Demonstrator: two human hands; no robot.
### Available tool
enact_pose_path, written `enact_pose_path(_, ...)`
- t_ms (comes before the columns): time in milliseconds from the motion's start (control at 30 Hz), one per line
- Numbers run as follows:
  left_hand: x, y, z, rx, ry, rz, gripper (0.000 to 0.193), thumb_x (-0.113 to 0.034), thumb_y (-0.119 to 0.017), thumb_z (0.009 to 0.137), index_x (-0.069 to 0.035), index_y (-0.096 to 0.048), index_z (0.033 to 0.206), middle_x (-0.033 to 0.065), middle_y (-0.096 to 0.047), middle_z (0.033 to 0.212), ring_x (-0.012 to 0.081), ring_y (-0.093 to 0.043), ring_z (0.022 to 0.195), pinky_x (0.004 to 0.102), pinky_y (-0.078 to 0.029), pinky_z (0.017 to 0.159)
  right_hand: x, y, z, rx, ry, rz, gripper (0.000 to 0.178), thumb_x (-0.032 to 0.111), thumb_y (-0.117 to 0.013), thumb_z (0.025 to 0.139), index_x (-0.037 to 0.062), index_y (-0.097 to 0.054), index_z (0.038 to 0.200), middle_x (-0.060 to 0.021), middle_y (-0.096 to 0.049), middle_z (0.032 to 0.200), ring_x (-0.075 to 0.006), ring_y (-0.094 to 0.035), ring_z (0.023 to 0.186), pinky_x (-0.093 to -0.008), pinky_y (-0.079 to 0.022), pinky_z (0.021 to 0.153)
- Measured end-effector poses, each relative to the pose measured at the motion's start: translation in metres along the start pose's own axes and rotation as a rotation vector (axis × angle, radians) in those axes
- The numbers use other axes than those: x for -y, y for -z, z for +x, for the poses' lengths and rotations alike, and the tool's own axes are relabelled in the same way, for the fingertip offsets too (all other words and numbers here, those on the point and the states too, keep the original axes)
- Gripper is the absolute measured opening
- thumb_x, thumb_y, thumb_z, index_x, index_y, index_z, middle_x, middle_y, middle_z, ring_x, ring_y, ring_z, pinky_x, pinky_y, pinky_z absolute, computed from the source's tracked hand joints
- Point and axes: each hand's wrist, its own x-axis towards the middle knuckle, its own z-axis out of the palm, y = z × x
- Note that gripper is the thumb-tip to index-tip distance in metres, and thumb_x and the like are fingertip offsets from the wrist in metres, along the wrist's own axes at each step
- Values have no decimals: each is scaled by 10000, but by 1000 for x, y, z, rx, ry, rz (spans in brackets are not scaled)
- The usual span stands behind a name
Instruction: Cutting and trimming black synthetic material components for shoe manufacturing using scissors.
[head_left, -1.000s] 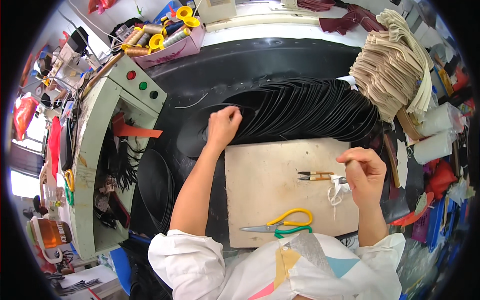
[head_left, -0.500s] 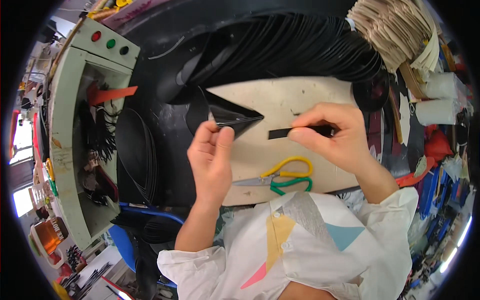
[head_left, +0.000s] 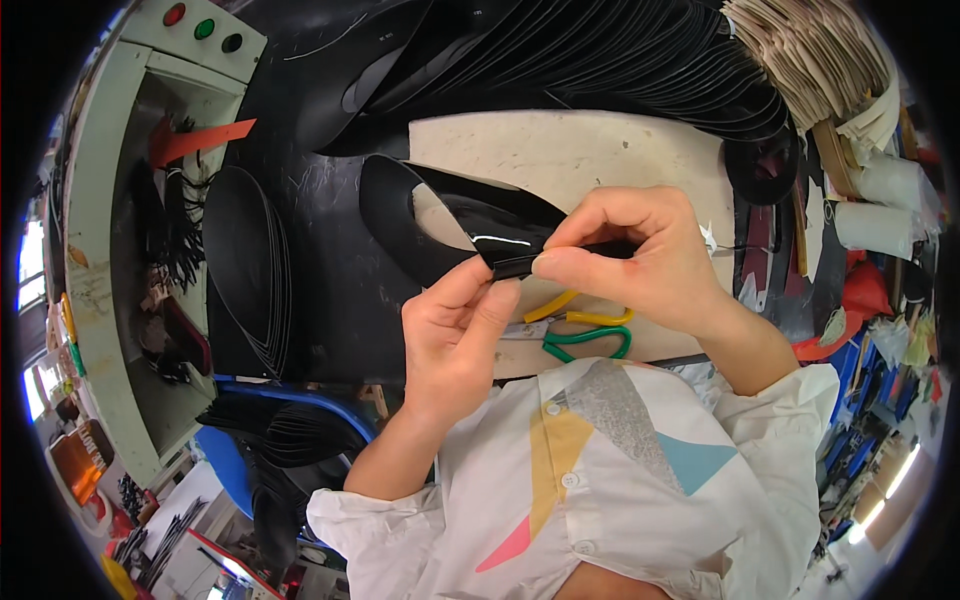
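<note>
Black glossy sheet, bent into a curved piece (head_left: 480, 197) with an opening through it, sits between both hands, mostly ahead of the left hand. Left hand (head_left: 455, 340): narrow pinch, thumb and index on the near edge of the curved piece. Right hand (head_left: 645, 262): narrow pinch too, thumb against index, holding a thin black strip (head_left: 612, 248) at that same edge; fingertips of both hands close together. Where the strip ends under the fingers, cannot tell.

Below the right hand: scissors (head_left: 600, 318) with yellow and green handles, blades partly hidden by the left hand. Beneath both hands, pale board (head_left: 590, 160) on a dark tabletop (head_left: 330, 250). Ahead of the hands, long overlapping row of black pieces (head_left: 600, 60). Well left of the left hand, stack of black pieces (head_left: 245, 260), then grey-green cabinet (head_left: 100, 240) with round buttons. Far ahead-right of the right hand, beige stack (head_left: 805, 60); below that, white rolls (head_left: 880, 232).
</note>
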Motion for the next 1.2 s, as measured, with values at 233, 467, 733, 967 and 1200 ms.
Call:
enact_pose_path(233, 2, -6, 4, -114, -134, 248, 95, -46, -605, 874, 48, -607, 859, -6, -558, 688, 21, -447, 640, 170, -361, 548, -1, -6, -3, -42, 54, -112, 117, 85, -724, 725, 7, -666, 791, -52, -655, 703, -87, -598, 621, -222, -471, 569)
enact_pose_path(467, 16, 3, 6, -262, -310, 451, 414, -126, -588, 910, -69, -358, 571, -89, -347, 581, 9, -240, 552, 215, -138, 471, 8, 19, -6, 43, 348, -785, 251, 222, -747, 692, 51, -632, 836, -94, -628, 698, -210, -610, 594, -280, -472, 532)
enact_pose_path(733, 14, -5, 8, -318, -290, 266, 401, -127, -586, 909, -77, -352, 587, -82, -311, 579, 25, -221, 551, 222, -148, 481, 12, 7, -24, -178, 836, -1019, 202, 161, -764, 556, 112, -631, 698, 27, -546, 650, -193, -538, 694, -415, -336, 775)
enact_pose_path(967, 8, 3, -3, -269, -233, 114, 391, -125, -550, 921, -91, -334, 598, -66, -337, 588, 31, -273, 568, 219, -224, 522, 7, 13, -9, -87, 564, -645, 158, 120, -776, 596, 97, -646, 684, 6, -552, 672, -161, -531, 721, -321, -341, 746)
enact_pose_path(1200, 9, 23, -15, -133, -214, -88, 228, -150, -546, 920, -4, -538, 744, 2, -541, 732, 68, -474, 684, 229, -378, 675, 0, 13, 10, 174, 16, -49, 123, 99, -713, 733, 49, -603, 758, -27, -633, 758, -126, -577, 820, -306, -422, 831)
